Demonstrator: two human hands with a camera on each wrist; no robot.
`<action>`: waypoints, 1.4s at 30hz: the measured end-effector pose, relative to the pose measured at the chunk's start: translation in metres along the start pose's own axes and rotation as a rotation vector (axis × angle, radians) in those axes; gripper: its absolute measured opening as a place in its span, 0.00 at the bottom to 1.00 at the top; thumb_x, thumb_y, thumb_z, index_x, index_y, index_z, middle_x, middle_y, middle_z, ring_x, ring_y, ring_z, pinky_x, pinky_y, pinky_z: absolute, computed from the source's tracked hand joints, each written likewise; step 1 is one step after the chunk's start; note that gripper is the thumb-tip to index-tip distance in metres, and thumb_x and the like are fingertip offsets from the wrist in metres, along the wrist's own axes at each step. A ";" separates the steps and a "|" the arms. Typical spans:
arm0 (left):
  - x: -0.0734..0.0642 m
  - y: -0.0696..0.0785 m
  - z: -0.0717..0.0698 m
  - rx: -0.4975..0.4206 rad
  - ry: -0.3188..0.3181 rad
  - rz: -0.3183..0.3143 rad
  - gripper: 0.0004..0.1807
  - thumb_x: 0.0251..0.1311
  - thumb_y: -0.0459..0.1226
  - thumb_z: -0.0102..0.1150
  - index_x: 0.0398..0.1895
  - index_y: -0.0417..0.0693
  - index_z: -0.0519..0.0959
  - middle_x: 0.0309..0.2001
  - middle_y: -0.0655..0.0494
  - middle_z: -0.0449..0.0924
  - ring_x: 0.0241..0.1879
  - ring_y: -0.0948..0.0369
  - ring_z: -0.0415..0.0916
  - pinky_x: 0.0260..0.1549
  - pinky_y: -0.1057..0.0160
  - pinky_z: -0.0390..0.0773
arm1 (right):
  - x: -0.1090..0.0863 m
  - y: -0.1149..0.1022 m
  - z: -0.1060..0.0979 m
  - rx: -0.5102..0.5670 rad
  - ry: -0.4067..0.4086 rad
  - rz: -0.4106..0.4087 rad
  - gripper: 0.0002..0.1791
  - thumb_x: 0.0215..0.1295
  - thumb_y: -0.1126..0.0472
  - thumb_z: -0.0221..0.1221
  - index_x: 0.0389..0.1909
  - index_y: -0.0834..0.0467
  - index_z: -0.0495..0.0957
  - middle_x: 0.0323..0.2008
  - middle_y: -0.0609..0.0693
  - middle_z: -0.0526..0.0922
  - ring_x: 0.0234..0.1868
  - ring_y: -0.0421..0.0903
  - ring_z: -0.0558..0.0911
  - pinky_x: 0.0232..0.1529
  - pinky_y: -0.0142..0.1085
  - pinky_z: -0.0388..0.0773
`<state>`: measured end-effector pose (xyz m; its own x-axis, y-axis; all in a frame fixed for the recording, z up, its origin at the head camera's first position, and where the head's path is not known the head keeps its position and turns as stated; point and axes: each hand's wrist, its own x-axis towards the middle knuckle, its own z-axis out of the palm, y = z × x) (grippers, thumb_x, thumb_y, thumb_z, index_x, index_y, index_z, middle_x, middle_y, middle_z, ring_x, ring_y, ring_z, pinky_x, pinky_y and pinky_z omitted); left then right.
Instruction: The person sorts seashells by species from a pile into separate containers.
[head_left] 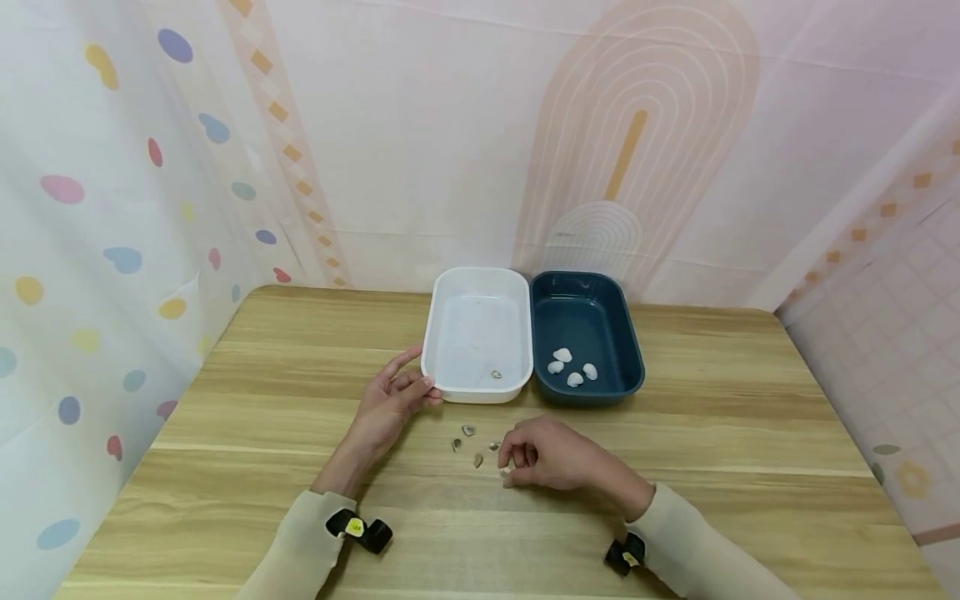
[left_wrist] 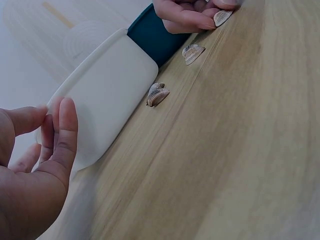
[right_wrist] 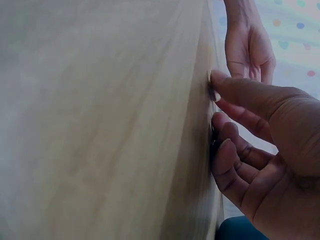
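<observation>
My left hand (head_left: 386,412) holds the near left corner of a white tray (head_left: 480,397), its thumb at the rim and fingers against the outer wall. Low over the tabletop, my right hand (head_left: 558,454) pinches a small seashell (left_wrist: 223,18) between thumb and fingertips; in the right wrist view the fingers partly hide it. Several brownish seashells (head_left: 477,460) lie loose on the table between the hands. Inside the white tray is one small patterned shell (head_left: 496,374). A dark blue tray (head_left: 581,321) stands against its right side, with several white seashells (head_left: 575,379) in its near half.
The wooden table (head_left: 720,467) bears both trays near its back edge. Behind it hangs a patterned curtain (head_left: 420,142), which also runs down the left and right sides. Each wrist wears a strapped black camera (head_left: 360,529) over a light sleeve.
</observation>
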<state>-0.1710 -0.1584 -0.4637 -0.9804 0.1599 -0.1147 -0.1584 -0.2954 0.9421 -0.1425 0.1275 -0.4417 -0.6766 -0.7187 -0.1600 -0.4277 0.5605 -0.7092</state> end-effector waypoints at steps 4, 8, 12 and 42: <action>0.000 0.000 0.000 0.000 0.001 0.001 0.37 0.71 0.26 0.57 0.80 0.48 0.58 0.37 0.57 0.83 0.36 0.63 0.86 0.44 0.67 0.91 | 0.000 0.001 -0.003 -0.013 -0.037 -0.015 0.08 0.62 0.58 0.72 0.41 0.46 0.87 0.28 0.38 0.76 0.28 0.32 0.72 0.28 0.24 0.75; 0.000 0.000 0.000 -0.002 0.003 -0.001 0.37 0.71 0.26 0.57 0.80 0.49 0.58 0.38 0.56 0.83 0.36 0.63 0.86 0.44 0.66 0.91 | 0.000 0.000 -0.006 -0.026 -0.067 -0.019 0.08 0.63 0.62 0.71 0.41 0.46 0.88 0.29 0.38 0.76 0.29 0.32 0.73 0.30 0.24 0.76; 0.000 0.001 0.000 0.000 0.006 -0.005 0.37 0.71 0.26 0.57 0.80 0.49 0.58 0.37 0.56 0.83 0.36 0.63 0.86 0.44 0.66 0.91 | -0.001 -0.001 -0.008 -0.018 -0.073 -0.001 0.06 0.63 0.61 0.71 0.39 0.47 0.87 0.29 0.38 0.77 0.30 0.32 0.74 0.32 0.24 0.77; 0.000 -0.001 0.000 0.004 0.006 -0.007 0.37 0.71 0.26 0.57 0.80 0.49 0.58 0.37 0.56 0.83 0.36 0.63 0.86 0.45 0.67 0.91 | -0.009 -0.002 -0.022 -0.012 0.117 -0.037 0.05 0.63 0.53 0.72 0.32 0.42 0.84 0.25 0.35 0.81 0.28 0.32 0.77 0.28 0.27 0.82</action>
<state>-0.1711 -0.1582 -0.4644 -0.9800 0.1559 -0.1233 -0.1648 -0.2908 0.9425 -0.1490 0.1417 -0.4235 -0.7249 -0.6869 -0.0520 -0.4608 0.5397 -0.7046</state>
